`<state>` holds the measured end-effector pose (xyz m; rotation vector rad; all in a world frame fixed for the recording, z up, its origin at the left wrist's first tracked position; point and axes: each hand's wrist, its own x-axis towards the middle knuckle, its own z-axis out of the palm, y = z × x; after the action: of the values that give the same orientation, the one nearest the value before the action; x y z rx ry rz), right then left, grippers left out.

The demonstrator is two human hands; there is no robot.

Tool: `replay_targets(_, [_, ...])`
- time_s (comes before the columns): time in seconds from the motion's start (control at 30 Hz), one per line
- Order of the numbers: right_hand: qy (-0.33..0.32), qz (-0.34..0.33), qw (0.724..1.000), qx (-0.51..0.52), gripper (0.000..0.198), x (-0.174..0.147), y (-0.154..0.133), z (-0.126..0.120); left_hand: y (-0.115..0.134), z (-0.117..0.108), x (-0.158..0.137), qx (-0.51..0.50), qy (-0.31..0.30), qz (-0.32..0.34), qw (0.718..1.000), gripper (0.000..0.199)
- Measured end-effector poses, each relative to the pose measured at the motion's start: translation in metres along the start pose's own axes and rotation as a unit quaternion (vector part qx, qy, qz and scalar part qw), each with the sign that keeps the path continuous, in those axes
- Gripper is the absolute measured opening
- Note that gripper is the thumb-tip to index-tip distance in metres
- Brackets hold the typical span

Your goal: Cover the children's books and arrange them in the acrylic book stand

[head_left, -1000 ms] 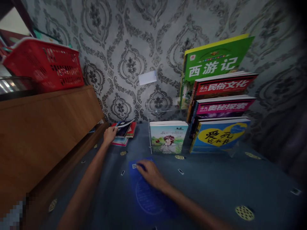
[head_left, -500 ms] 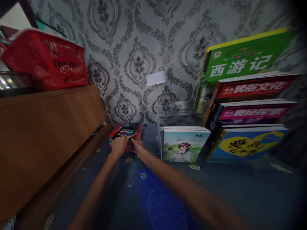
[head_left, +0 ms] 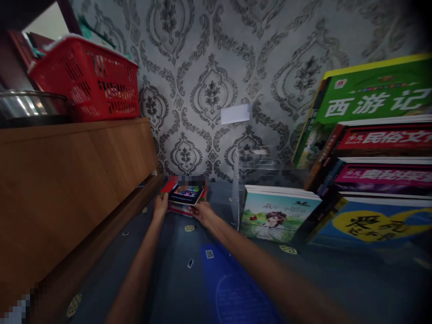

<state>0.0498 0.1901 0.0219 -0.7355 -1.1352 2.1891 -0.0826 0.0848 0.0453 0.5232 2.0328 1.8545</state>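
Grip: left hand (head_left: 160, 207), right hand (head_left: 204, 213) holding dark book (head_left: 185, 193) at opposite sides, above red book (head_left: 169, 185).

The left fingers (head_left: 165, 199) touch the left edge of a dark, colourfully printed book (head_left: 186, 193); the right fingers (head_left: 200, 209) meet its near right corner. Whether either set pinches it cannot be told. Beneath it, between both sets, lies a red book (head_left: 171, 184). Nearer the wearer than the right fingers, a flat blue item (head_left: 232, 288) rests on the surface (head_left: 170, 290), partly under the right forearm. Right of those fingers, upright books (head_left: 388, 220) stand around a clear stand (head_left: 236, 200). Left of and above the left fingers, a red basket (head_left: 89, 85) sits on a wooden cabinet (head_left: 81, 166).
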Motion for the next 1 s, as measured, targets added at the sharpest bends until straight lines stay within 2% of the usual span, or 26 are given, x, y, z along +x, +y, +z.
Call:
replay_targets(0.1, [-0.006,0.028,1.000,0.009,0.014,-0.013,0.003,-0.006,-0.015,-0.004,0.003,-0.076,-0.070,-0.079,0.992,0.024])
replay_targets(0.3, [0.009,0.045,0.998,0.035,0.011,-0.030,0.006,-0.019,-0.030,-0.003,-0.017,-0.200,-0.126,-0.116,0.965,0.015])
replay_targets(0.47, [0.031,0.018,0.999,0.028,0.014,-0.035,0.007,-0.028,-0.037,-0.011,-0.043,-0.242,-0.159,-0.098,0.952,0.033])
replay_targets(0.57, [0.029,-0.008,0.999,0.010,0.032,-0.037,0.008,-0.028,-0.038,-0.018,-0.053,-0.253,-0.192,-0.045,0.947,0.047])
replay_targets(0.67, [0.002,-0.053,0.998,-0.033,0.047,-0.039,0.009,-0.028,-0.037,-0.025,-0.057,-0.225,-0.216,-0.018,0.950,0.055])
replay_targets(0.8, [-0.022,-0.119,0.989,-0.081,0.058,-0.043,0.011,-0.029,-0.037,-0.029,-0.055,-0.169,-0.207,0.017,0.963,0.056])
replay_targets(0.9, [-0.013,-0.150,0.981,-0.121,0.058,-0.047,0.011,-0.031,-0.042,-0.029,-0.049,-0.062,-0.184,0.078,0.978,0.049])
replay_targets(1.0, [0.010,-0.182,0.965,-0.188,0.045,-0.051,0.010,-0.034,-0.047,-0.031,-0.044,0.050,-0.136,0.134,0.980,0.034])
